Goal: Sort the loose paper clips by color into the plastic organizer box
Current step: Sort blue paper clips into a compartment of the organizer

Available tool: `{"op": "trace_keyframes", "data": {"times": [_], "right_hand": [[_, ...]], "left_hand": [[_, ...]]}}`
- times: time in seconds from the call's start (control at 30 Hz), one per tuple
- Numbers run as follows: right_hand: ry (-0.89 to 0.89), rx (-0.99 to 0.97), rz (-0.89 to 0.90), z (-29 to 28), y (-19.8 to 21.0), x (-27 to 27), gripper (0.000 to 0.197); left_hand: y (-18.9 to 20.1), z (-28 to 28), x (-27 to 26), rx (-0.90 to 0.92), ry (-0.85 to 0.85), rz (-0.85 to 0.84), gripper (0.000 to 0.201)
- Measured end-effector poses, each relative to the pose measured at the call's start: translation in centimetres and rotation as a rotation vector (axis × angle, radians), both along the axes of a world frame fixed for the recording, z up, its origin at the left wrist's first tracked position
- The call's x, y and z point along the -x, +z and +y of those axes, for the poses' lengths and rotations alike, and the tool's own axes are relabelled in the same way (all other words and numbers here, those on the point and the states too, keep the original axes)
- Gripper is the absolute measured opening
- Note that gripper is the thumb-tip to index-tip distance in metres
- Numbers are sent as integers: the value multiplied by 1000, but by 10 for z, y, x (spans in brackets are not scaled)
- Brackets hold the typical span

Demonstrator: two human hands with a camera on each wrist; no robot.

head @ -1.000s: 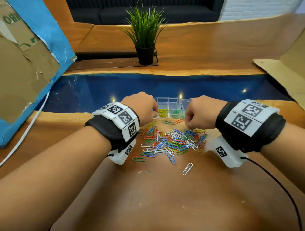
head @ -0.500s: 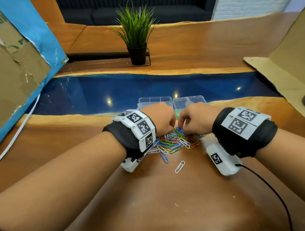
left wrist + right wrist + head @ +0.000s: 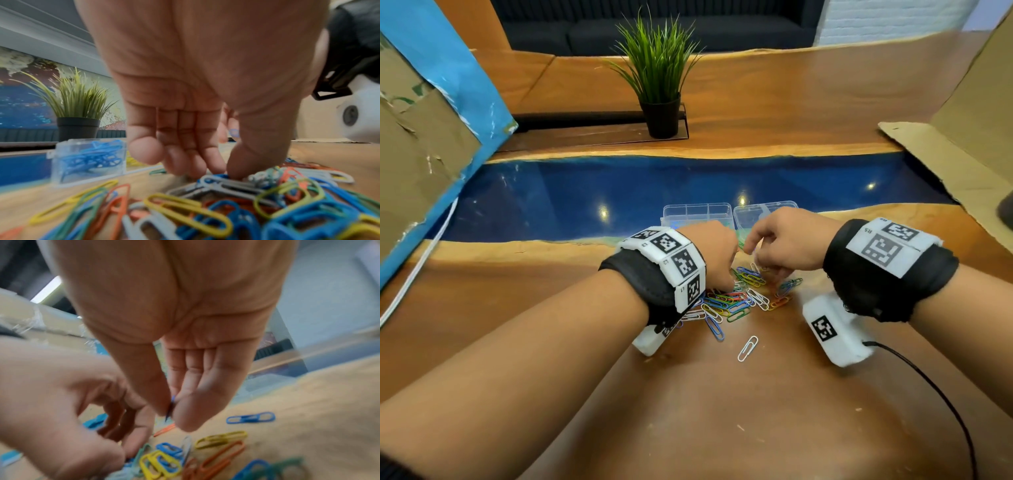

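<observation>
A person's two forearms reach over a wooden table [image 3: 722,428] toward a heap of colored paper clips [image 3: 739,298]: blue, yellow, orange, green and white, tangled together between the two hands. One white clip [image 3: 748,348] lies alone, nearer the person than the heap.

The left hand [image 3: 714,255] is lowered onto the heap's left side. In the left wrist view its fingers [image 3: 180,154] curl downward and the thumb closes toward them, with the tips touching a white clip [image 3: 224,182] and blue ones at the top of the pile. Whether any clip is actually gripped cannot be told.

The right hand [image 3: 787,240] hovers just above the heap's far right side. In the right wrist view its thumb and forefinger are pressed together, pinching a dark blue clip [image 3: 171,407] seen edge-on between the tips; the other fingers [image 3: 197,369] are loosely bent beside them. Loose blue, yellow and orange clips lie on the wood directly beneath.

The clear plastic organizer box [image 3: 697,214] stands just beyond the hands, at the edge of the table's blue resin strip [image 3: 619,192]. The left wrist view shows one compartment holding blue clips [image 3: 94,155], with yellow ones in the next. A potted grass plant [image 3: 659,78] stands farther back, and cardboard panels [image 3: 417,154] flank both sides.
</observation>
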State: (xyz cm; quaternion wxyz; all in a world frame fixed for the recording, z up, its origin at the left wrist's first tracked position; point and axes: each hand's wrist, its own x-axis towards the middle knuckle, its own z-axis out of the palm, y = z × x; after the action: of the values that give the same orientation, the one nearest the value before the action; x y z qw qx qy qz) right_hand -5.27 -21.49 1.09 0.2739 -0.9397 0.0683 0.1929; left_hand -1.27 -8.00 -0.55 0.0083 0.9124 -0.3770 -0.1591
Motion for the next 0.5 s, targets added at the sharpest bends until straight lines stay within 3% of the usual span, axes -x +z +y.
{"op": "trace_keyframes", "data": {"times": [0.17,0.27,0.37,0.5], "right_hand": [[-214,-250,45,1,3,-2,12],[-95,-40,-38,4,1,-4,22],[54,189,-106,10,-3,-3,12],[136,341,-59,17,-7,-3,19]], "left_hand": [[0,0,-1,1,-11,22,12],[4,2,-2,34,-11,37,7],[6,3,-4,50,-19,16,7],[5,4,-3,54,-22,16,9]]}}
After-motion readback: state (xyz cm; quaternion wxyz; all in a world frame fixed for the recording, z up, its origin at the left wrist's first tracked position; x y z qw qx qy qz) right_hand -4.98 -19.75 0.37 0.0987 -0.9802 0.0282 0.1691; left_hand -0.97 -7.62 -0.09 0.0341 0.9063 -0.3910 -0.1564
